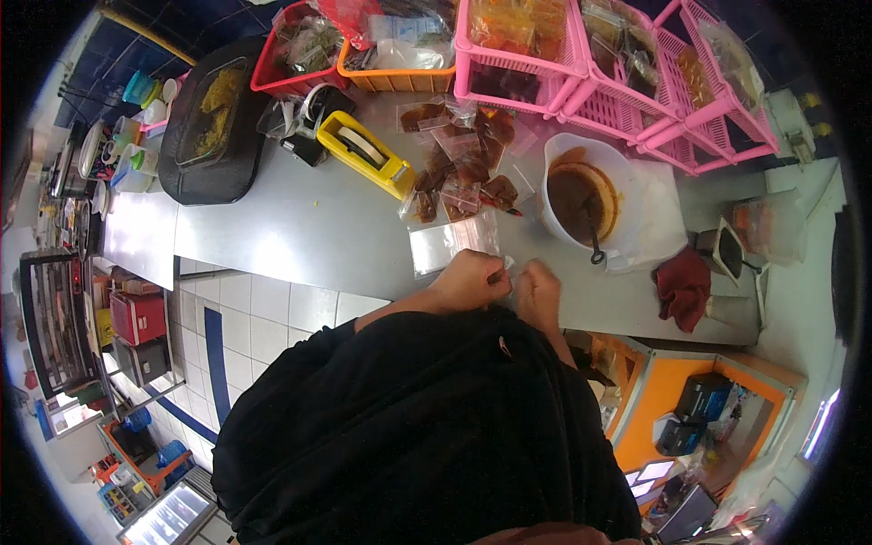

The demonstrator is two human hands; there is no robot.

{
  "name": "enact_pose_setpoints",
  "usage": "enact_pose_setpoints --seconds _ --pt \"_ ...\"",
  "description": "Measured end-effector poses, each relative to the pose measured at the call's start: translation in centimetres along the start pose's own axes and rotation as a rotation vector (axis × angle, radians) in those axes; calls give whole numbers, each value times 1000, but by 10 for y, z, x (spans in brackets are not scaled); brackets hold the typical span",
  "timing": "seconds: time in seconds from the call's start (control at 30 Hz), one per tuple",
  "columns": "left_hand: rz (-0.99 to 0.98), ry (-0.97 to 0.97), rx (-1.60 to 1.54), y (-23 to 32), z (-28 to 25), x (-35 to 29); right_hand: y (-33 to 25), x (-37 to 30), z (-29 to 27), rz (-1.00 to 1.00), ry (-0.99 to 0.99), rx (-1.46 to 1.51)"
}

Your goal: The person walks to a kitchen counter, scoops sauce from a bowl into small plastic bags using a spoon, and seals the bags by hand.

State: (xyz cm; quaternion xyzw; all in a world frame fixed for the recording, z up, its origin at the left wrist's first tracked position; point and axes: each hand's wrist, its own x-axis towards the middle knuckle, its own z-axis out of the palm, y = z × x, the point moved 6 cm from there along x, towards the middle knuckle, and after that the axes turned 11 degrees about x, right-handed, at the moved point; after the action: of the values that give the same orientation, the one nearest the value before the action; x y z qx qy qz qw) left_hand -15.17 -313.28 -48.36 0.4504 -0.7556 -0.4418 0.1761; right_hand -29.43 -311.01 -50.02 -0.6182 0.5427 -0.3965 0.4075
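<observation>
My left hand (472, 280) is closed at the front edge of the metal table, and a sliver of clear plastic shows by its fingertips. Close beside it, my right hand (538, 292) is curled too; whatever lies within its fingers is hidden. Just beyond the left hand lies a stack of clear, empty plastic bags (434, 247). Farther back is a pile of small clear bags filled with brown sauce (463, 159). To the right stands a white plastic tub (556, 163) of brown sauce, with a dark-handled spoon (596, 245) leaning in it.
A yellow tape dispenser (365, 154) sits left of the sauce bags. Red (263, 77) and orange (395, 80) baskets and pink racks (581, 100) line the back. A black lidded pan (209, 127) stands far left, a dark red cloth (681, 289) on the right.
</observation>
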Motion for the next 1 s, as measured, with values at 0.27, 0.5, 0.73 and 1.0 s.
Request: enact_pose_setpoints --seconds 0.27,0.5,0.73,1.0 --pt "163 287 243 8 -10 -2 -33 5 -5 -221 66 -35" --pt "308 487 519 57 -39 -6 -52 6 -14 -91 77 -51" --pt "509 419 488 41 -20 0 -90 -16 -24 -644 375 -233" --pt "182 278 175 15 -13 7 -65 14 -96 -151 757 -182"
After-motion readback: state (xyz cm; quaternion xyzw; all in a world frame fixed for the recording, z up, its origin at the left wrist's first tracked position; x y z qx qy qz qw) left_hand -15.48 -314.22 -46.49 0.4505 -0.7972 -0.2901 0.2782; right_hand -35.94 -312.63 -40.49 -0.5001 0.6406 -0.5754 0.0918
